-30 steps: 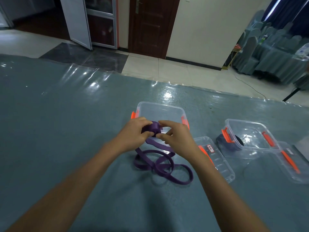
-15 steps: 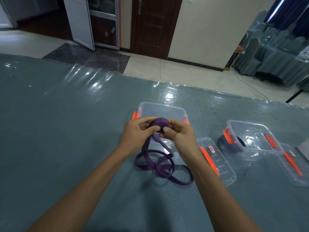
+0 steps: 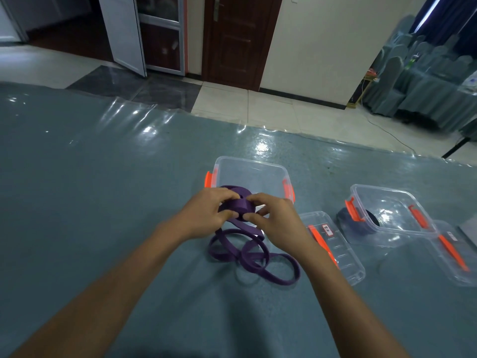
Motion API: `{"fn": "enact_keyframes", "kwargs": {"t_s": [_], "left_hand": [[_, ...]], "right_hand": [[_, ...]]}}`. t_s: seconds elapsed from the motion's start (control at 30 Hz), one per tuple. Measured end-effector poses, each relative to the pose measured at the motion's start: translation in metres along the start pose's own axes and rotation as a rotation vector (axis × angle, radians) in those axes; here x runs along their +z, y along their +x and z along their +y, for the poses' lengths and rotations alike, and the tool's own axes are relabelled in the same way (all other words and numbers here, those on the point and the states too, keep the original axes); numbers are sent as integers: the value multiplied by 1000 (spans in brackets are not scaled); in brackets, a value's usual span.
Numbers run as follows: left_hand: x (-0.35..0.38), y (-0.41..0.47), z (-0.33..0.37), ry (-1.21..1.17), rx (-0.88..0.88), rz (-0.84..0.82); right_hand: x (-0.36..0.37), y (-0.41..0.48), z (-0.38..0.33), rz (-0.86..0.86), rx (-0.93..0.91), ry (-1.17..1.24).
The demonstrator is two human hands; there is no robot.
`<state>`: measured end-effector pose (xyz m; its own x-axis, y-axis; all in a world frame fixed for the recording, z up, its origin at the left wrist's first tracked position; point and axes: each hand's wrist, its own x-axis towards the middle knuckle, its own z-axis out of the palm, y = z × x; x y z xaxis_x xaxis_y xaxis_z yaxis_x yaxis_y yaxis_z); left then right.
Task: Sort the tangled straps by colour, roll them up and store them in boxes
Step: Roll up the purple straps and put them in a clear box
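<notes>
The flat purple strap (image 3: 242,257) is partly wound. Its rolled part (image 3: 240,205) sits raised off the blue-grey tabletop (image 3: 103,202), between the two hands. The left hand (image 3: 209,215) curls thumb and fingers round the roll's left side. The right hand (image 3: 278,220) pinches its right side with thumb and fingertips. Both hands grip it, and neither is nearer than the other.

The unwound tail drops from the underside of the roll toward the person. It lies in several loose, overlapping loops on the tabletop, just nearer than the hands and slightly to the right. The coil's open centre seems to face up and away, though blur makes this uncertain.

The next turns will likely have to draw strap from below and from the near side, so the crossed loops could snag.

The clear plastic box with orange latches (image 3: 251,162) stands open just beyond the hands, and its clear lid (image 3: 335,251) lies to the right. A second clear box (image 3: 395,223) further right has a dark roll (image 3: 351,223) against it.
</notes>
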<state>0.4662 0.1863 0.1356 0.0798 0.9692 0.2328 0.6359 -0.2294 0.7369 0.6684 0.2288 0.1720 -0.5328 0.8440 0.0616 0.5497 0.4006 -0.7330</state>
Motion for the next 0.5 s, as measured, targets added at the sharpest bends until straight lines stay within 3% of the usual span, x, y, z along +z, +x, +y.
{"fn": "enact_keyframes", "kwargs": {"t_s": [0.1, 0.3, 0.5], "left_hand": [[-3, 2, 6, -23, 1, 4], [4, -2, 14, -364, -89, 54], [25, -7, 20, -576, -112, 322]], "right_hand": [[1, 1, -2, 6, 9, 60], [6, -5, -1, 62, 39, 474], [16, -3, 0, 172, 130, 800]]}}
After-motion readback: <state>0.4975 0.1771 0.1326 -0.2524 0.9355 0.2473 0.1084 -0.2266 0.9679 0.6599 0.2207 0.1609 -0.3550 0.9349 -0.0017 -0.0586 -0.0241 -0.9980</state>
